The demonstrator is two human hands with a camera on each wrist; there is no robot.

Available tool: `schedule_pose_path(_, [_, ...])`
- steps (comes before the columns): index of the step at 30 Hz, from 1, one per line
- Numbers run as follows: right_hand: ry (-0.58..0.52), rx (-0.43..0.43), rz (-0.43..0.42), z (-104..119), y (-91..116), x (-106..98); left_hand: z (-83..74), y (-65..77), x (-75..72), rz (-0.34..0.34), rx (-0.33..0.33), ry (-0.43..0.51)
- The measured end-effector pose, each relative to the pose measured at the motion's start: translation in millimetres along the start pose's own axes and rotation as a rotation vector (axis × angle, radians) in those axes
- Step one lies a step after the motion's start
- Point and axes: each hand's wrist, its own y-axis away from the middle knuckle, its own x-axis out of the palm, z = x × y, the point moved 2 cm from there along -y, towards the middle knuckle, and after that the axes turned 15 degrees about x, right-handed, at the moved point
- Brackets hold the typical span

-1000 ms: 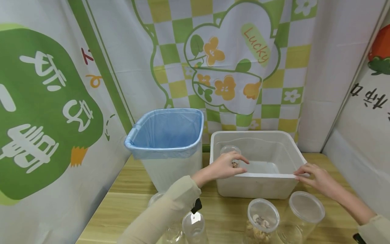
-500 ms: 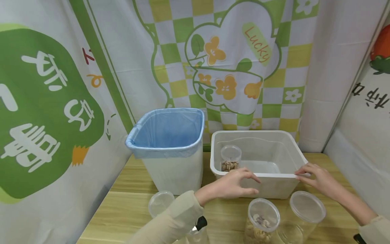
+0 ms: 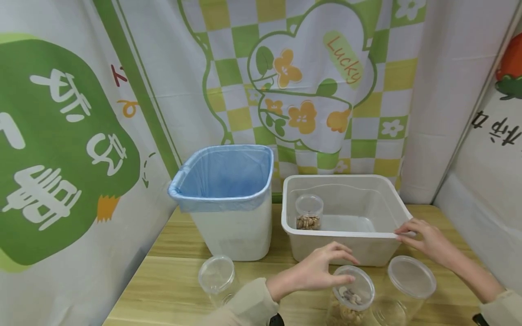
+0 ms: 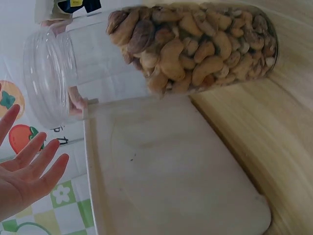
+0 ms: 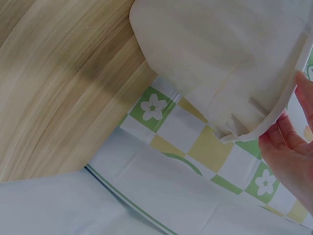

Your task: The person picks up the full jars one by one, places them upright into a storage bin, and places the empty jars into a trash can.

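Note:
My left hand (image 3: 316,271) reaches beside the lid of a clear jar of nuts (image 3: 351,294), its fingers spread and holding nothing. In the left wrist view the jar (image 4: 195,49) is filled with cashews and darker nuts, and the left hand's fingers (image 4: 36,169) are apart from the lid. My right hand (image 3: 430,242) pinches the front right corner of a whitish plastic tub (image 3: 342,246). The right wrist view has the right hand (image 5: 288,152) at the tub's rim (image 5: 279,105), thumb and fingers on either side. Inside the tub, at its left, stands a smaller jar of brown pieces (image 3: 309,213).
A bin with a blue liner (image 3: 228,203) stands left of the tub. On the wooden table (image 3: 163,276) are an empty-looking clear jar (image 3: 411,278) at right and another clear lidded container (image 3: 218,276) at left. Printed curtains (image 3: 306,77) hang behind.
My left hand has left the small jar inside the tub and come down and to the right, to the jar of nuts on the table. The right hand has stayed on the tub's corner.

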Motion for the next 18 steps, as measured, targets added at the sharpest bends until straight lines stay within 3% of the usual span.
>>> schedule_pose_path(5, [-0.007, 0.008, 0.005, 0.1, -0.2, -0.1, -0.7, 6.4, 8.4, -0.02, -0.029, 0.047])
schedule_pose_path(18, [-0.018, 0.022, 0.014, 0.1, 0.6, -0.1, -5.6, 23.1, 27.1, -0.111, -0.023, 0.127])
